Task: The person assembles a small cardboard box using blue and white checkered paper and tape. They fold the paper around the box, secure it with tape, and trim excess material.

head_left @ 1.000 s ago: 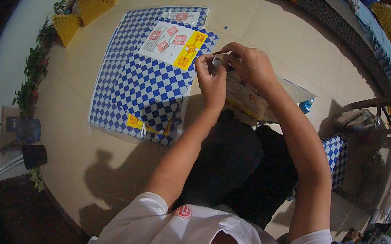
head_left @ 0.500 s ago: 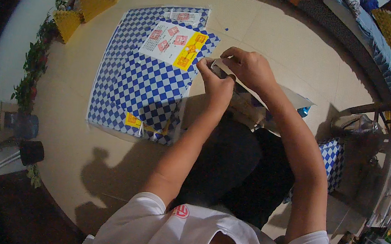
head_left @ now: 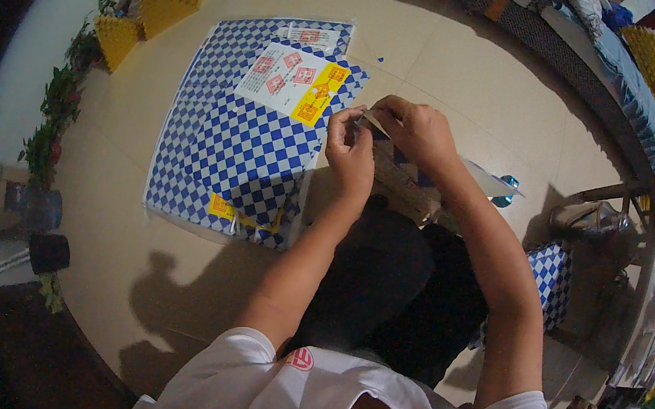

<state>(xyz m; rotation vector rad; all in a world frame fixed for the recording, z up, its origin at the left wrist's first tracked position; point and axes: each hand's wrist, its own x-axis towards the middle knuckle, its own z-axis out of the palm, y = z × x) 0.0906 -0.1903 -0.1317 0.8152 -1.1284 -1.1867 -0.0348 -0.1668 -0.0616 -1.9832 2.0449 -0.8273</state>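
Pinching pale sheet (head_left: 377, 126), L + R hands (head_left: 351, 157) (head_left: 424, 137) curled, close tog.

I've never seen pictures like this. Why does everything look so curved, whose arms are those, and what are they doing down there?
There's no machine at work here, just a person using two bare hands. The camera is a wide fisheye worn on the person's head, looking down, so straight edges bend toward the rim. Left in the picture is the person's own left.

The left hand and right hand meet over a pale, thin piece, pinched between their fingers; they hide much of it, so I can't tell exactly what it is. To the left, blue-and-white checked sheets lie overlapping on the tiled floor.
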